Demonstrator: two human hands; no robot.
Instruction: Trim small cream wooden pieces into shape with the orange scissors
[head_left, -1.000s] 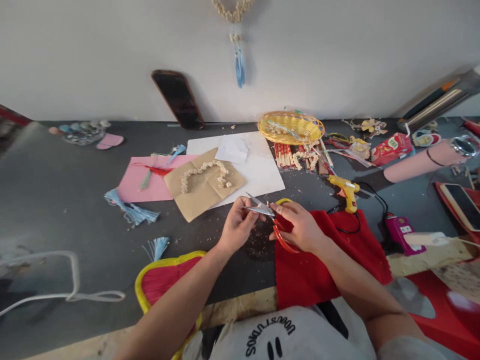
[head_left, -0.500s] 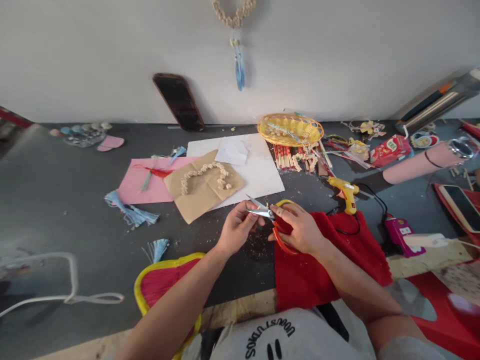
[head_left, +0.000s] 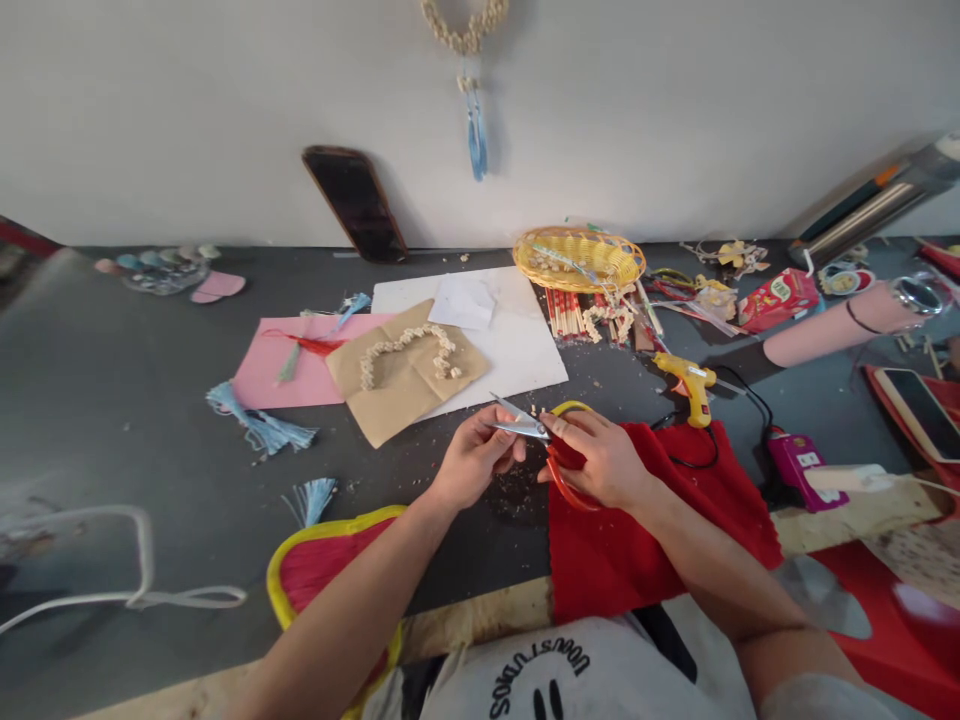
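Note:
My right hand grips scissors with red and yellow loop handles; the steel blades stand apart and point left. My left hand is closed in a pinch right at the blades, holding something too small to make out. Both hands hover over the dark table, above a scatter of pale crumbs. A red cloth lies under my right wrist. Just beyond the hands lies a brown paper bearing a curved string of pale shells.
White paper, pink paper, blue tassels, a yellow basket, a bundle of sticks, a yellow glue gun with its cord, a pink roll, a phone leaning on the wall, a red-and-yellow fan.
Almost nothing has moved. The hands and scissors keep their place; the camera view shifted very slightly.

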